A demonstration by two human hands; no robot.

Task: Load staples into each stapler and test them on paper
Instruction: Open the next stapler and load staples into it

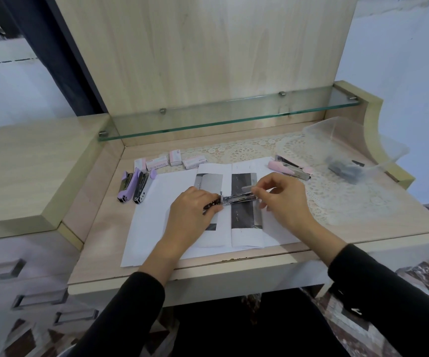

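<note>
Open stapler (234, 198): centre of tabletop (100, 215), just above the paper sheets (156, 228), lying crosswise between my two hands.
Left hand (195, 210): fingers curled round the stapler's left end, gripping it.
Right hand (282, 199): at the stapler's right end, fingertips pinching a small grey piece, seemingly a staple strip (246, 188); blur hides detail.
Purple staplers (125, 188): two, side by side, at the paper's left edge.
Pink stapler (290, 167): hinged open, beyond my right hand.
Staple boxes (174, 159): a row behind the paper.
Plastic tub (347, 150): far right.
</note>
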